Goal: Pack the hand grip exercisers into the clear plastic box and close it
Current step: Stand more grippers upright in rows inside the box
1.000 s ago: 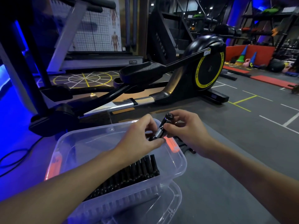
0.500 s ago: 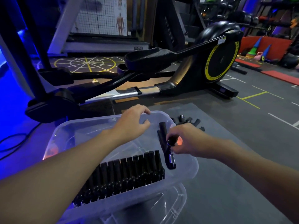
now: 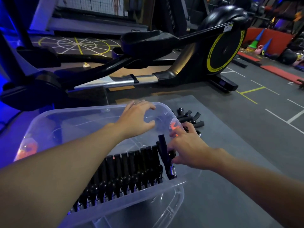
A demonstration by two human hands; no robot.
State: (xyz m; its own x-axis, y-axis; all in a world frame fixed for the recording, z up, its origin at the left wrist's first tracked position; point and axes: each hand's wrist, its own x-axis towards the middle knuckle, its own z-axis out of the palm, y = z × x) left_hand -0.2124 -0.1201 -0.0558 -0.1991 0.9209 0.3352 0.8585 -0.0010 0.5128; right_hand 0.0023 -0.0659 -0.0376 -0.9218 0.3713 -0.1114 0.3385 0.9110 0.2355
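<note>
The clear plastic box point(image 3: 69, 116) stands open on a grey mat. Along its near wall runs a row of several black hand grip exercisers point(image 3: 130, 170), standing side by side. At the row's right end my right hand point(image 3: 187, 150) pinches one more black exerciser point(image 3: 164, 155) by its knob and sets it against the others. My left hand point(image 3: 136, 119) hovers over the far right part of the box with fingers spread and loosely bent, holding nothing. A pile of several loose exercisers point(image 3: 190, 119) lies on the mat beyond the box's right wall.
The box's clear lid point(image 3: 166, 209) lies under its near right corner. A black and yellow elliptical trainer point(image 3: 181, 51) stands close behind the box. Grey mat point(image 3: 230, 162) stretches to the right; cones and red mats lie far right.
My right hand carried the exerciser from above the box's far edge down into the box, to the right end of the row. My left hand let go of it and moved over the far wall.
</note>
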